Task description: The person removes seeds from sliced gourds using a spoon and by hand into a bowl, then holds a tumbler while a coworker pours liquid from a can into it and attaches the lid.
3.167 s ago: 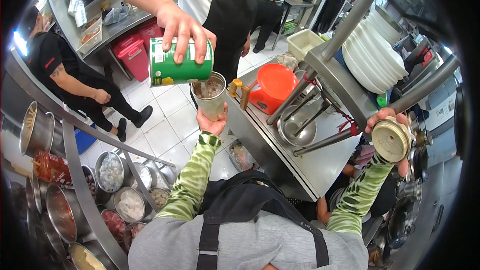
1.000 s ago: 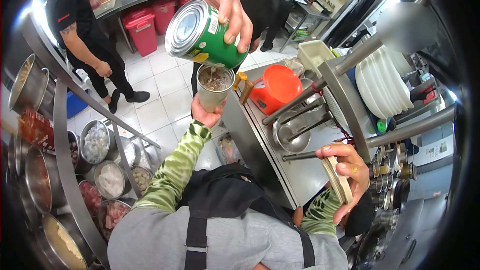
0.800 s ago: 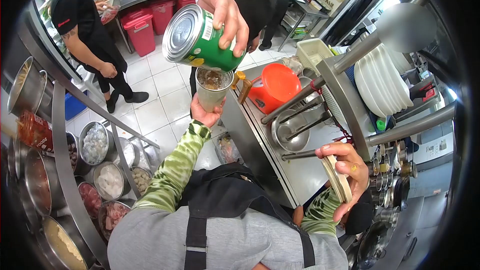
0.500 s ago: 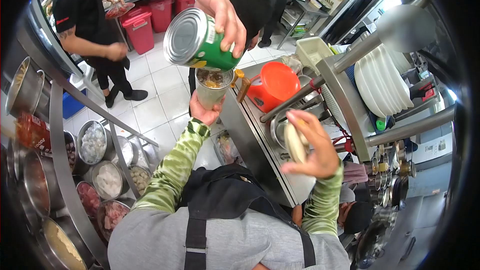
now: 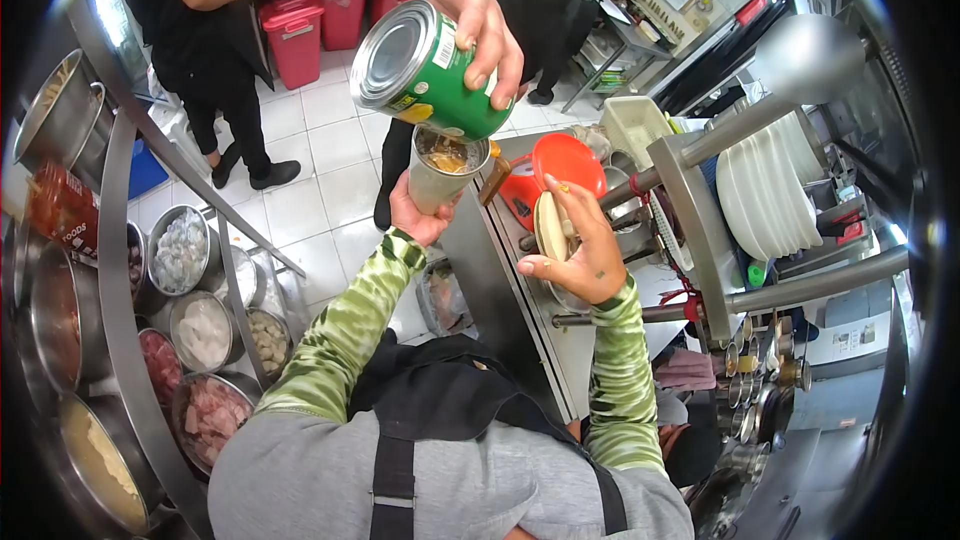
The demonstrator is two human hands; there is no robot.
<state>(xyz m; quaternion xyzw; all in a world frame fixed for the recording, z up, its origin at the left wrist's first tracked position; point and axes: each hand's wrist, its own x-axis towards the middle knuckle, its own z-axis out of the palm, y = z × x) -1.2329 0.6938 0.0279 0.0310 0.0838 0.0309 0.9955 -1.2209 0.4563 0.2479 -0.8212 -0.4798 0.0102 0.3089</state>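
Note:
My left hand (image 5: pixel 418 212) is wrapped round a pale cup (image 5: pixel 440 186), holding it nearly upright. Brown liquid with yellowish pieces shows inside the cup. Just above its mouth, a co-worker's hand (image 5: pixel 484 32) grips a large green can (image 5: pixel 435 68) tipped on its side; the can's opening is hidden from me. Over the counter's edge, my right hand (image 5: pixel 588 255) holds a cream-coloured round, flat thing (image 5: pixel 550 228), like a lid, between thumb and fingers. Small yellow bits stick to my fingertips. Behind that hand stands a red-orange container (image 5: pixel 568 165).
Metal bowls of raw food, including a bowl of pink meat (image 5: pixel 213 420), fill the rack (image 5: pixel 120 240) on my left. White plates (image 5: pixel 770 190) stand stacked on the right shelf. Another person (image 5: pixel 200 40) stands by red bins (image 5: pixel 292 40) at the back.
My right hand has moved left and up with the cream-coloured thing, closer to the cup. The cup and can sit slightly further right in view. The person at the back has turned to the counter.

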